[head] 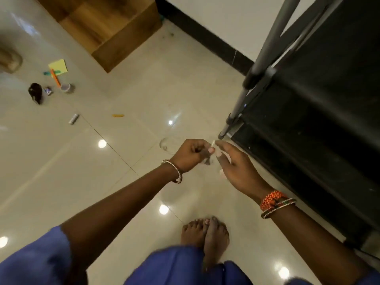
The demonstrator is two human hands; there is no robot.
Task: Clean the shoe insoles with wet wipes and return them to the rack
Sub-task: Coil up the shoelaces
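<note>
Whatever sits between the two hands is hard to make out: only a small pale scrap (213, 143) shows, blurred, at the fingertips. No insoles can be seen; the rack (320, 112) stands dark at the right, its shelves cut off by the frame. The left hand (191, 154) is curled, fingers pinching the scrap. The right hand (236, 165) reaches in with fingers loosely extended, tips touching the same scrap. Both hover over the tiled floor (144, 95), just beside the rack's lower corner, bare feet (205, 235) below.
</note>
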